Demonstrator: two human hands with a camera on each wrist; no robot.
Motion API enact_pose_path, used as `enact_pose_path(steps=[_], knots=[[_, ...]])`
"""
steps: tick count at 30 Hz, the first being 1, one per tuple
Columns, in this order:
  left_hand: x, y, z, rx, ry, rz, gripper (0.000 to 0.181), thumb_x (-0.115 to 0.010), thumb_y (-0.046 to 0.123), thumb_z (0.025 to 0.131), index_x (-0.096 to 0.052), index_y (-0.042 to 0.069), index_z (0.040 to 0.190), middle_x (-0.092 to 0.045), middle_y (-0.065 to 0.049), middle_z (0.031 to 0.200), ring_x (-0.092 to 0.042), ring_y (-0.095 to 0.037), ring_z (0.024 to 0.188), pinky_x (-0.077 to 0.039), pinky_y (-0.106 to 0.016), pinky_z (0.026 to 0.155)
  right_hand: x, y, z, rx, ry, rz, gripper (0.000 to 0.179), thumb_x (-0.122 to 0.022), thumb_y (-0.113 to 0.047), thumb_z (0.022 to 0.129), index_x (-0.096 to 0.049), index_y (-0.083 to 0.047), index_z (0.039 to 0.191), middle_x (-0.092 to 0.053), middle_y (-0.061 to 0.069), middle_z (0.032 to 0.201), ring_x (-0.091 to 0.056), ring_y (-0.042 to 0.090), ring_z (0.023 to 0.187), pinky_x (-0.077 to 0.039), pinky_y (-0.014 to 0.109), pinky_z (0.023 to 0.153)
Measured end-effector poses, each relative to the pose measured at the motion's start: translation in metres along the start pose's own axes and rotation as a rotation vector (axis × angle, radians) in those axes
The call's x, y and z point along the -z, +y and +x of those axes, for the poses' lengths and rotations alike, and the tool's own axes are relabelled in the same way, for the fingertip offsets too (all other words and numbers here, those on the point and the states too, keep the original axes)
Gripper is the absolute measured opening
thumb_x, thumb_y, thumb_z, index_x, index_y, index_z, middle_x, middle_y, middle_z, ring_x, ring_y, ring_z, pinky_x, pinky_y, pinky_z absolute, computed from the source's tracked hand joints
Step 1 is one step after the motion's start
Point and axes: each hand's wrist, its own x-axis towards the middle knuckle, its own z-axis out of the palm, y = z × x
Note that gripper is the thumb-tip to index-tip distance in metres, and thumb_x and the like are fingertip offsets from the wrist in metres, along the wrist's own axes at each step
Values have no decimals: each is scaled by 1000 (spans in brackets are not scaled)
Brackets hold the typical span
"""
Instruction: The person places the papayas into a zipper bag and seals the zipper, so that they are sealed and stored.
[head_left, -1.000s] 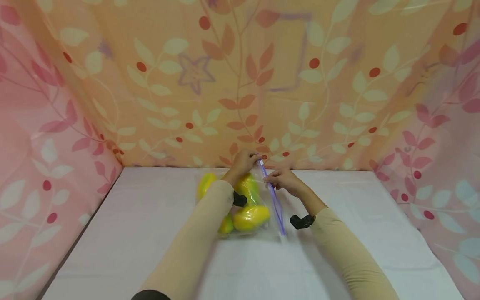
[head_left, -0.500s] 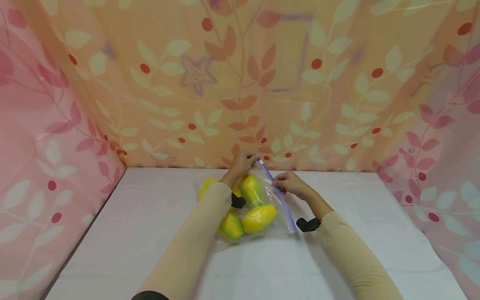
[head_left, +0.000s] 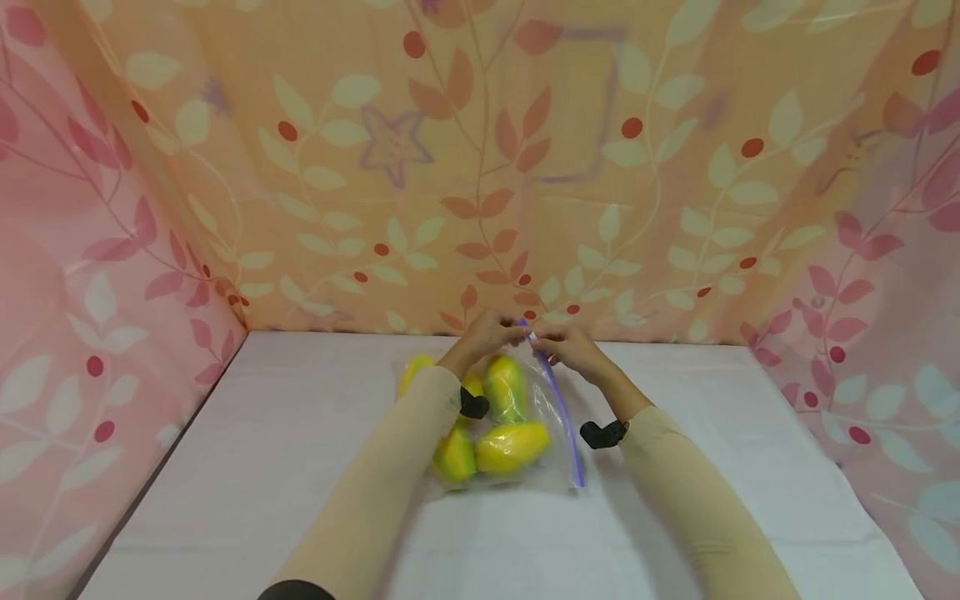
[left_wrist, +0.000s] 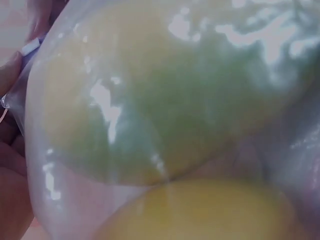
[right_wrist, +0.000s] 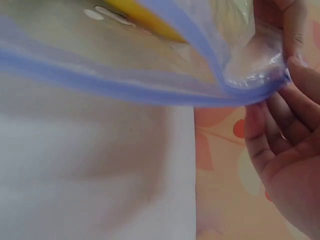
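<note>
A clear zip bag point(head_left: 553, 417) with a purple zip strip point(head_left: 566, 417) lies on the table. Inside it are several yellow-green mangoes point(head_left: 513, 447); one green-and-yellow mango point(left_wrist: 165, 95) fills much of the left wrist view. My left hand point(head_left: 483, 340) pinches the bag's far corner at the end of the strip. Close beside it, my right hand point(head_left: 576, 353) pinches the strip near a small white slider point(left_wrist: 31, 47). In the right wrist view the two purple edges point(right_wrist: 125, 92) stand apart and meet at the right hand's fingers point(right_wrist: 300, 80). My left forearm hides part of the bag.
A white cloth point(head_left: 675, 483) covers the table. A patterned orange curtain point(head_left: 480, 167) hangs right behind its far edge, close to both hands. Pink patterned curtains point(head_left: 97, 333) close off the left and right sides.
My right hand has moved from partway along the zip strip to its far end, next to the left hand. The bag has shifted slightly. My left hand keeps its grip at the corner.
</note>
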Motion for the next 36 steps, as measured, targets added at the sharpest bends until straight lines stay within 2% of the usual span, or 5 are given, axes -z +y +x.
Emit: enact_pose_path(steps=[6, 16, 22, 30, 36], knots=[[-5, -1, 1, 28, 32, -18, 28, -63, 29, 95, -73, 5, 106, -74, -11, 94, -68, -17, 79, -54, -24, 78, -10, -4, 10, 15, 112, -5, 28, -64, -21, 94, -70, 6, 103, -61, -7, 78, -49, 9, 68, -43, 20, 60], [-1, -8, 0, 79, 277, 37, 22, -63, 21, 95, -76, 4, 100, -65, -1, 73, -52, -7, 65, -40, -16, 59, -41, 5, -12, -49, 175, 4, 23, -66, -13, 91, -73, 9, 92, -58, -7, 66, -48, 7, 63, -41, 19, 57], [6, -9, 4, 95, 289, 92, 20, -65, 22, 94, -76, 5, 98, -70, -5, 80, -52, -9, 67, -41, -16, 60, -45, 2, -53, -135, 118, -16, 22, -66, -14, 90, -75, 7, 91, -58, -4, 62, -47, 10, 61, -40, 21, 55], [2, -8, 6, 91, 268, 173, 21, -64, 22, 94, -77, 7, 100, -74, -9, 94, -56, -14, 78, -43, -19, 70, -57, -2, -137, -171, -127, -51, 25, -67, -16, 89, -73, 4, 76, -57, 0, 58, -48, 10, 54, -41, 21, 49], [-4, -4, 6, 80, 247, 144, 20, -66, 21, 93, -78, 5, 94, -74, -9, 90, -52, -11, 72, -40, -18, 64, -65, -8, -158, -175, -200, -48, 26, -67, -16, 89, -73, 4, 74, -61, 2, 59, -49, 10, 53, -41, 21, 48]])
